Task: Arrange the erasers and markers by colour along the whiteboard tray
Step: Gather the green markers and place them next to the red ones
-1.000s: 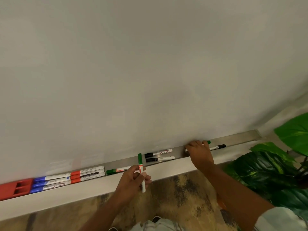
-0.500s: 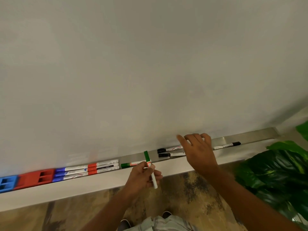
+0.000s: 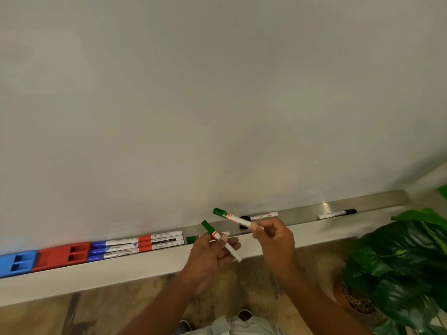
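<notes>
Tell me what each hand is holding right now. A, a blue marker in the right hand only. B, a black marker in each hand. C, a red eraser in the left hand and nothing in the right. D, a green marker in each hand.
D: the left hand grips one green-capped marker, and the right hand holds another green-capped marker, both lifted in front of the tray.

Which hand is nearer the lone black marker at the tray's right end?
The right hand. It holds a green marker left of the black marker, with bare tray between them. The left hand, also holding a green marker, is farther left.
</notes>
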Demonstrator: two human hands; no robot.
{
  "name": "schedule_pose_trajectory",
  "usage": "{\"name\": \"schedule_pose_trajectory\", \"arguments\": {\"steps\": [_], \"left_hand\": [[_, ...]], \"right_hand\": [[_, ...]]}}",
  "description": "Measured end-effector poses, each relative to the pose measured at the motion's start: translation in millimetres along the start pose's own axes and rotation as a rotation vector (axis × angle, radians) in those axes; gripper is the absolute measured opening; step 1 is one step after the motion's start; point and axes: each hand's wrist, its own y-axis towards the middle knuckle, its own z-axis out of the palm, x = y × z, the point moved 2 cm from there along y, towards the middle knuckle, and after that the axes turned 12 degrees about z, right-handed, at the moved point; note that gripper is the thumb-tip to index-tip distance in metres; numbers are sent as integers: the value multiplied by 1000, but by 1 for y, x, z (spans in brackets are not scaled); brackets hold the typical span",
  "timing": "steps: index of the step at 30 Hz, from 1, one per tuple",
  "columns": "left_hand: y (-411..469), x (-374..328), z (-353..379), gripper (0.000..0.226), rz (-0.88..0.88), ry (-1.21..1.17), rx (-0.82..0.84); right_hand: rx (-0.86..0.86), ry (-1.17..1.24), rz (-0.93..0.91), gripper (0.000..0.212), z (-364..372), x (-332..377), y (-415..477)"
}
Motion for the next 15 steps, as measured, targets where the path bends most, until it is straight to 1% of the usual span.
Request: {"name": "schedule_pose_trajectory", "arguments": {"steps": [3,6,15], "left_hand": [[-3,-6,-1,30,25,-62,17],[-6,-10,-1,30,32,-122,15],[-8,-9,-11,29,21,-190,-124]], "right_hand": [[78,73,99,6,15,-16,-12],[113,56,120,5,28,-27,-20],[245,14,158,17,46,-30,-25]]}}
